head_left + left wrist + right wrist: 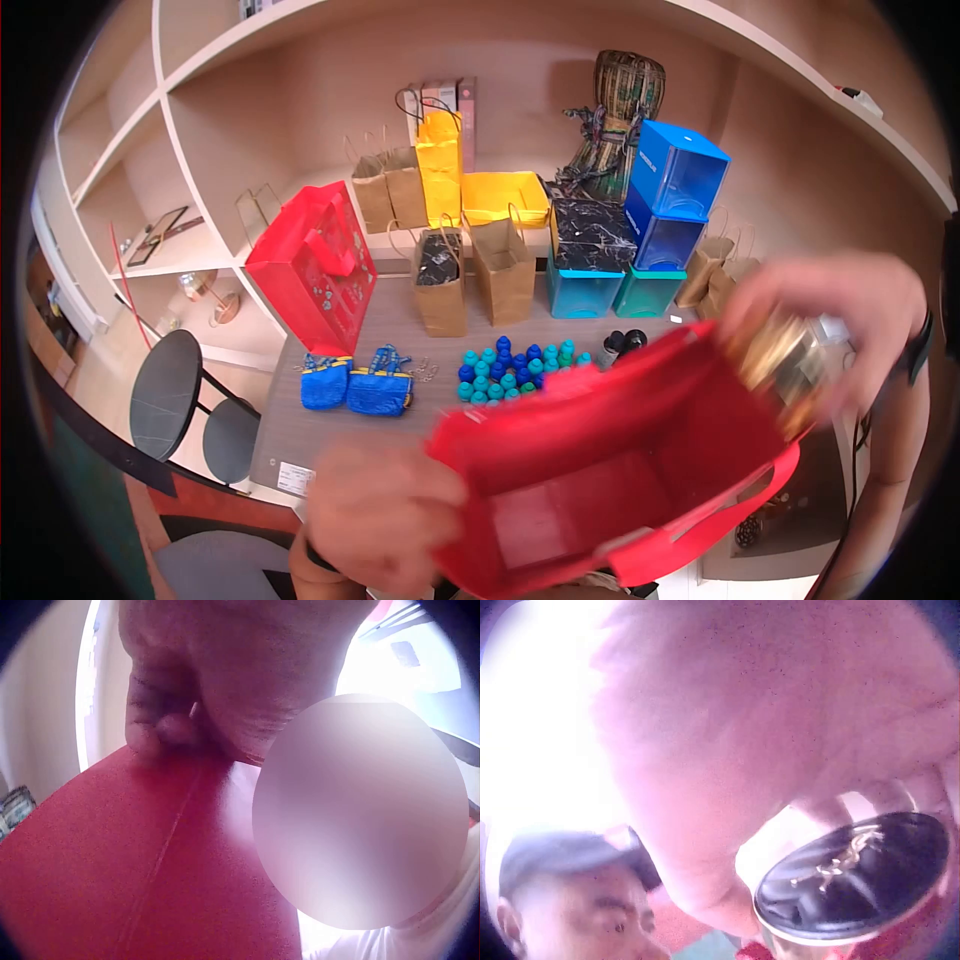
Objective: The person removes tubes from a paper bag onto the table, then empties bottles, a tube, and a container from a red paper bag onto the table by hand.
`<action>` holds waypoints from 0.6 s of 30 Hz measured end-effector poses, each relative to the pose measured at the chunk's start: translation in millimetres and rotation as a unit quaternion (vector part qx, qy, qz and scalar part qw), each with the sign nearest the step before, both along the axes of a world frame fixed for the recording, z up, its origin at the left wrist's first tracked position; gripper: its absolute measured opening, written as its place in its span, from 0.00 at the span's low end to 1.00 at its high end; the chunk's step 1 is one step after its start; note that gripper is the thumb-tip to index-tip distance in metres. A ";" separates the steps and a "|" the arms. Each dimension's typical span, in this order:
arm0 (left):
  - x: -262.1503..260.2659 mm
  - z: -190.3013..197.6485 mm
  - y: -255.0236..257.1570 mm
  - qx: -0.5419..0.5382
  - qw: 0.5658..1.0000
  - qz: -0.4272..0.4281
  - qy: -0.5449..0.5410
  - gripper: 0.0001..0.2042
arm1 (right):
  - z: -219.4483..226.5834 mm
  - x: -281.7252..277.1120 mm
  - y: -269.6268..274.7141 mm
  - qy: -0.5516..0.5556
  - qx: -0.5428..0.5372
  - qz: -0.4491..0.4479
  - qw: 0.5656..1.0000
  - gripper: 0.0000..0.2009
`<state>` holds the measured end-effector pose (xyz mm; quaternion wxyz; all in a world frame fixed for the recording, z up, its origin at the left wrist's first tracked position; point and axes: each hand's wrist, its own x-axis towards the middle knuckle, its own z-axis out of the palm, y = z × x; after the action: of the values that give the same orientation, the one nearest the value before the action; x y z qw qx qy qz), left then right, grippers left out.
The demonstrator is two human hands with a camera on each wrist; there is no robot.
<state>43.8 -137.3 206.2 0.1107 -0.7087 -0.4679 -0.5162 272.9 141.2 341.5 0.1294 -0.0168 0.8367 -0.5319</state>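
The open red felt bag [620, 470] was held up near the camera, above the near edge of the counter [300, 420]. The left hand [385, 515] gripped its left rim, fingers [154, 724] curled over the fabric. The right hand [840, 310] grasped a shiny round tin [785, 365] at the bag's right rim, over its mouth. Farther off lay blue and teal caps [510, 370] and two blue pouches [360, 385].

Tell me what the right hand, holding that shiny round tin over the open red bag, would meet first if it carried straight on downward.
The right hand holds the tin at the red bag's open rim. Straight down it would likely meet the bag's empty bottom panel first, though blur leaves depth uncertain.
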 end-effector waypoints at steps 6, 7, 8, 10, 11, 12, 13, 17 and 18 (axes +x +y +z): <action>-63.1 36.3 -44.3 0.078 0.978 0.192 -0.037 0.08 | -8.1 47.2 80.8 0.109 0.129 -0.294 0.941 0.34; -73.4 44.1 -54.4 0.071 0.973 0.220 -0.028 0.07 | -25.2 53.3 98.7 0.082 0.143 -0.330 0.929 0.30; -87.1 49.0 -65.5 0.066 0.968 0.239 -0.029 0.07 | -42.7 58.0 113.7 0.050 0.198 -0.343 0.917 0.27; -110.1 56.5 -82.9 0.066 0.960 0.268 -0.052 0.07 | -93.1 70.0 144.7 -0.017 0.271 -0.361 0.892 0.27; -112.9 62.5 -91.8 0.037 0.953 0.283 -0.103 0.07 | -129.9 80.7 170.7 -0.007 0.360 -0.338 0.869 0.27; -119.3 65.4 -96.8 0.031 0.944 0.311 -0.104 0.07 | -157.7 86.8 180.7 -0.030 0.361 -0.341 0.868 0.26; -123.6 67.8 -98.4 0.025 0.934 0.340 -0.104 0.07 | -183.9 89.7 188.9 -0.071 0.268 -0.369 0.887 0.26; -138.7 56.7 -67.3 0.026 0.922 0.385 0.004 0.07 | -248.4 89.0 197.7 -0.213 0.417 -0.337 0.817 0.31; -136.4 56.0 -55.5 0.015 0.916 0.401 0.000 0.07 | -258.2 89.0 199.3 -0.210 0.417 -0.336 0.818 0.31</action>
<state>-92.6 -192.7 262.3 0.3187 -0.4601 -0.7050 -0.4355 361.9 340.4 83.3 0.1099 0.4330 0.8847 -0.1330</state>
